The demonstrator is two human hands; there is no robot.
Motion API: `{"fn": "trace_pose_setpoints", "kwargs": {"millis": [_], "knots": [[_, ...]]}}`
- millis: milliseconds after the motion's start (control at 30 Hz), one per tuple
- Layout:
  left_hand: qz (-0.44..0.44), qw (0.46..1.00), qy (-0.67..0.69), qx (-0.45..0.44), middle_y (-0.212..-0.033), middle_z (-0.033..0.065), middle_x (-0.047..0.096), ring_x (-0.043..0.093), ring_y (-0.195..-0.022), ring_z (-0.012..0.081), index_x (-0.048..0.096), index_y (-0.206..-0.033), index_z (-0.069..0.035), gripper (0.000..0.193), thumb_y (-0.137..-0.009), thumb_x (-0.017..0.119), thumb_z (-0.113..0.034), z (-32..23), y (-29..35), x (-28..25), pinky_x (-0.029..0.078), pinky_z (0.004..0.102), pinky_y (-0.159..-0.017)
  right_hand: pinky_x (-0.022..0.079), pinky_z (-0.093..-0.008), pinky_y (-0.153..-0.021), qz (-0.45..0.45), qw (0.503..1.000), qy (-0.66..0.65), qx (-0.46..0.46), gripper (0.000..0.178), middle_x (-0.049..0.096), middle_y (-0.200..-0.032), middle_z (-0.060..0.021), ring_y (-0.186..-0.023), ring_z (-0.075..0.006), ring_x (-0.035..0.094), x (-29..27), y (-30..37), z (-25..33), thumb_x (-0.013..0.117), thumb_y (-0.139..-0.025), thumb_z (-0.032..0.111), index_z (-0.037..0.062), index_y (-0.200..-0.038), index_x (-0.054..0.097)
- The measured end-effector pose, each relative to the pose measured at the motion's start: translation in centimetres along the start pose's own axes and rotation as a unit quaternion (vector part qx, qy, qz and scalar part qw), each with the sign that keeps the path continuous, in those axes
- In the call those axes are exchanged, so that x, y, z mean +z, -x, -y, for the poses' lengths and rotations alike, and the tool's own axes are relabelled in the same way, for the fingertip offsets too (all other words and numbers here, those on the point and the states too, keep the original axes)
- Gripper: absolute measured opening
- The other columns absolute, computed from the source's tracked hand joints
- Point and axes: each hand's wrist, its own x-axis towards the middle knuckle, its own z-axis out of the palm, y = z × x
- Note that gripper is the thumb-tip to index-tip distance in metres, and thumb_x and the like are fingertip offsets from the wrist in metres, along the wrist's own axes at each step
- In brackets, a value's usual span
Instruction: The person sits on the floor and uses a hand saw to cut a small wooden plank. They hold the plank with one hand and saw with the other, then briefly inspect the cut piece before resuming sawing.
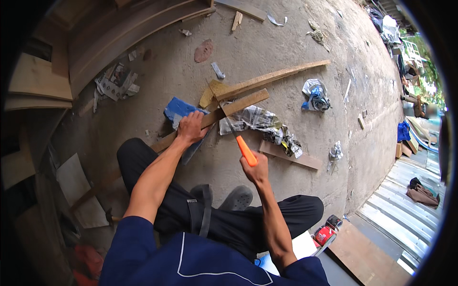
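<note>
My right hand point(255, 169) is wrapped round the orange handle of a handsaw point(246, 150). The saw's thin blade slants up and left, crossing a long brown wooden board point(248, 101) partway along. My left hand point(191, 127) grips this board to the left of the blade and presses it over a blue block point(177, 108). The board slopes from beside my left knee up toward the right. A longer, paler wooden strip point(281, 72) lies just beyond it, with a yellowish wood piece point(214, 92) by its near end. Crumpled printed paper point(255, 117) lies beside the blade.
A flat wood offcut point(292, 155) and crumpled wrappers point(316, 95) lie on the concrete floor to the right. Wooden furniture point(138, 33) stands at the far left. A white panel point(81, 190) and a hammer point(113, 217) are at my left; a red power tool point(325, 235) sits at my right.
</note>
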Motion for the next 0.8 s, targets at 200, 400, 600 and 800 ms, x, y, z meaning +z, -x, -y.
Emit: {"fn": "trace_pose_setpoints", "kwargs": {"millis": [200,400,600,800], "knots": [[0.003,1.0,0.009,-0.026,-0.093,0.0117,0.055,0.057,-0.091,0.0314,0.053,-0.099,-0.005,0.042,-0.076,0.073,-0.033,0.3,0.4,-0.9,0.046,0.0434,-0.074,0.043,-0.0366,-0.053,0.022,1.0,0.002,0.01,0.022,0.051,-0.058,-0.0172,-0.05,-0.0269,0.051,-1.4,4.5,-0.8,0.064,-0.076,0.019,-0.0015,-0.071,0.058],[-0.017,0.999,0.029,0.0,-0.092,0.0111,0.055,0.058,-0.09,0.0306,0.053,-0.099,-0.006,0.042,-0.076,0.074,-0.034,-0.1,-0.7,-0.7,0.047,0.0436,-0.073,0.045,-0.0398,-0.054,0.008,0.999,0.038,-0.012,0.023,0.055,-0.058,-0.0185,-0.05,-0.0345,0.055,2.2,-2.7,0.3,0.065,-0.076,0.021,-0.0012,-0.07,0.06],[-0.028,1.0,0.013,-0.001,-0.091,0.0107,0.054,0.058,-0.088,0.0298,0.054,-0.097,-0.006,0.043,-0.076,0.074,-0.037,0.6,0.4,-0.6,0.048,0.0428,-0.072,0.044,-0.0378,-0.053,0.016,1.0,0.006,-0.011,0.022,0.054,-0.057,-0.0184,-0.048,-0.0282,0.056,-0.8,3.1,-0.4,0.065,-0.076,0.019,-0.0013,-0.069,0.06],[-0.012,1.0,0.026,0.011,-0.092,0.011,0.055,0.057,-0.089,0.03,0.054,-0.097,-0.005,0.042,-0.078,0.073,-0.037,0.0,-1.1,-0.6,0.047,0.043,-0.073,0.043,-0.0367,-0.051,0.014,0.999,0.034,-0.031,0.021,0.054,-0.056,-0.0184,-0.047,-0.0285,0.054,1.1,-1.8,-1.5,0.065,-0.075,0.019,-0.0008,-0.069,0.06]]}}
